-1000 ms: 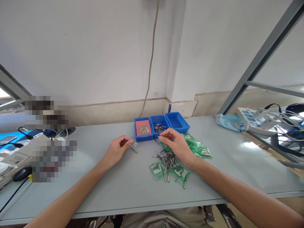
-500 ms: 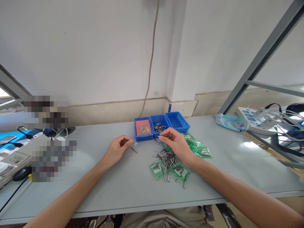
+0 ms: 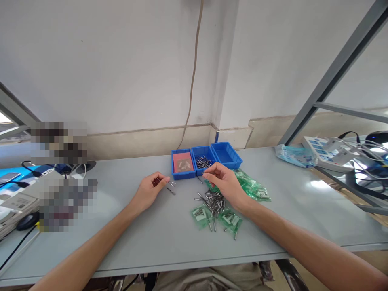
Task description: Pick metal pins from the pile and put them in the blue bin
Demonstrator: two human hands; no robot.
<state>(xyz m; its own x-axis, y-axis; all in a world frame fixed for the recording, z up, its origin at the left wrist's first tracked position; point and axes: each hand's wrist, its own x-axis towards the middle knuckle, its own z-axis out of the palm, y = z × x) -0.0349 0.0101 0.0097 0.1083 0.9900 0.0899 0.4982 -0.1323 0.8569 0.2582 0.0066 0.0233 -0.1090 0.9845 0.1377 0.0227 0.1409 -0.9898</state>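
Metal pins (image 3: pixel 172 184): silver ends poke out at the left hand (image 3: pixel 152 189), mid-frame
Left fingers: thumb and forefinger pinched together on those pins
Loose pin (image 3: pixel 171 191): on the desk (image 3: pixel 136 238), just below the left fingertips
Right hand (image 3: pixel 223 180): fingers narrow, pinching a thin piece (image 3: pixel 203 173), mostly hidden
Pin pile (image 3: pixel 216 205): on desk, just below right hand, lower centre
Green bags (image 3: pixel 199 217): two beside the pile's lower part, more to its upper right
Blue trays (image 3: pixel 184 176): row of three, centre; pink packet (image 3: pixel 178 157) in left, small metal parts (image 3: pixel 203 163) in middle
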